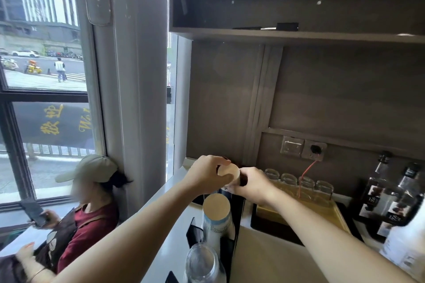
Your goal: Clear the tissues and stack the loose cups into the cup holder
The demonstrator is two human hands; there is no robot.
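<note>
Above three holder stacks, two hands grip one cup.

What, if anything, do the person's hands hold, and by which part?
Both hands hold one upside-down paper cup: the left hand grips its upper end near the base, and the right hand grips its lower side.

Single head-mounted wide-angle view, looking forward and slightly down along both forearms toward counter corner. Hands close, at frame centre; wall shelf above, window at left. Edges bowed by lens. No second view.
</note>
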